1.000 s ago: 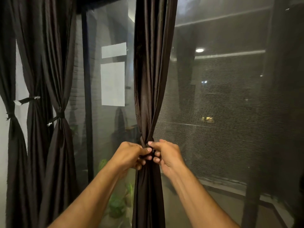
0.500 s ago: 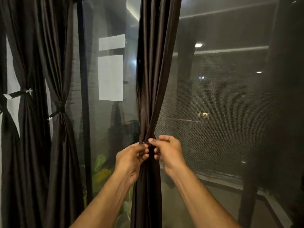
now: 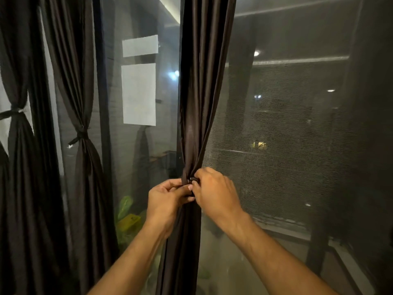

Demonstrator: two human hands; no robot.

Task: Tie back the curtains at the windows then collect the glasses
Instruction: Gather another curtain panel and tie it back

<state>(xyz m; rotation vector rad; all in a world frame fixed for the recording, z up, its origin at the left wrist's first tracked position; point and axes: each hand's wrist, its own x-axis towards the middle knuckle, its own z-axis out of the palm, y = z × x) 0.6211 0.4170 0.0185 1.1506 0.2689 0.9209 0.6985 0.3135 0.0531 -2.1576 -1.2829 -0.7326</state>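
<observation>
Two hands meet at the waist of the dark brown curtain (image 3: 202, 103), a smooth, faintly glossy fabric that hangs in long vertical pleats down the middle of the view and is gathered to a narrow neck just below centre. At that neck sits a thin black tie-back (image 3: 193, 179), only a small dark bit of it visible between the fingers. The left hand (image 3: 168, 204), at about seven o'clock from the neck, has its fingers curled and its thumb pressed forward, pinching the tie against the cloth. The right hand (image 3: 214, 193), at about four o'clock, curls its fingers over the same spot from the other side, so the two sets of fingertips touch. Toward nine o'clock hang two more dark pleated curtains, the nearer tied curtain (image 3: 83, 167) cinched by a black band (image 3: 79, 136) with a loose end, the far tied curtain (image 3: 17, 167) bound likewise at the left edge. Behind stands a dark window frame (image 3: 104, 124) and glass bearing two pale rectangular sheets (image 3: 139, 93); toward three o'clock stretches a fine grainy mesh screen (image 3: 287, 145).
</observation>
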